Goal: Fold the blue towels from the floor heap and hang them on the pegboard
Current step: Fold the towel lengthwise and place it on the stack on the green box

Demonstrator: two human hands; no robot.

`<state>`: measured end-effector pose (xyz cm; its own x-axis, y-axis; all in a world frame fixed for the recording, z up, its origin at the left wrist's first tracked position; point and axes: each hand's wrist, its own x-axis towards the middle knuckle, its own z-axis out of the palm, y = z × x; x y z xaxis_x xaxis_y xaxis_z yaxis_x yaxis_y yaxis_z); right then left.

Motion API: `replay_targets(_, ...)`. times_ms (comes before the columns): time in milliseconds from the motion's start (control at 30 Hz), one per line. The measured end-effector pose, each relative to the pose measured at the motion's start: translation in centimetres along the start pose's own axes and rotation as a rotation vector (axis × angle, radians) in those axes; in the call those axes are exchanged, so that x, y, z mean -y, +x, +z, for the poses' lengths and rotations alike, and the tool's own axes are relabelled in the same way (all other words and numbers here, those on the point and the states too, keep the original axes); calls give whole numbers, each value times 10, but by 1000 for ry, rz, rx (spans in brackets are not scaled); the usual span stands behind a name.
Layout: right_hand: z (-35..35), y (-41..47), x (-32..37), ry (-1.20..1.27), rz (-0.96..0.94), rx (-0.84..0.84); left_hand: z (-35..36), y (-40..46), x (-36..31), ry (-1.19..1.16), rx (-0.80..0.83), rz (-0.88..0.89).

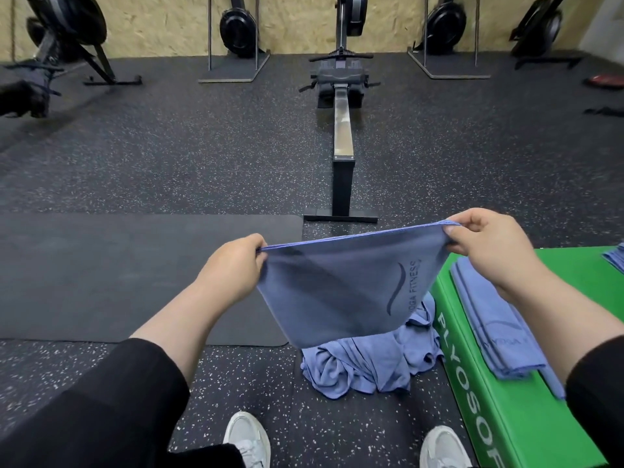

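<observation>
Up in the air, a blue towel (341,285) hangs stretched between 2 hands, its top edge taut and its printed side — a curved line and the words "YOGA FITNESS" — facing the camera. The left hand (233,268) pinches the top left corner with curled fingers; the right hand (489,244) pinches the top right corner, held a little higher, so the edge slopes up toward the right. Both forearms are bare below black sleeves.

Directly under the held towel lies the floor heap (368,363) of crumpled blue towels, on the speckled rubber floor (169,146) and touching the side of a green plyo box (506,423). On top of that box rests a stack of folded towels (496,332) — long and narrow, with 1 end drooping over the near edge. Another bit of blue cloth (615,260) shows at the right border of the box top.

A dark mat (118,278) lies to the left of the heap. Beyond it, a rowing machine (341,130) runs away toward the chipboard wall. 2 white shoes (248,440) stand at the bottom.
</observation>
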<state>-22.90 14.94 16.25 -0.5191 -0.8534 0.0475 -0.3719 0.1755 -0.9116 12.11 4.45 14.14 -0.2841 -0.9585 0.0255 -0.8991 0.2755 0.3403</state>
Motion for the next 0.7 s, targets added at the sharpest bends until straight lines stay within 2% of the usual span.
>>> replay_targets(133, -1, -3, 4, -34, 8, 38, -8, 3, 6, -108, -134, -88)
replay_targets(267, -5, -4, 9, -42, -11, 67, -18, 3, 7, -310, -230, -119)
replay_targets(400, -11, -8, 15, -110, -92, 55, -31, 1, 1, -469, -301, -132)
replay_targets(533, -16, -9, 9, -345, -155, -21, -35, -3, 3, -522, -259, -142)
replay_targets(700, -20, -14, 5, -400, -129, -55, -38, -8, 3, -515, -217, -154)
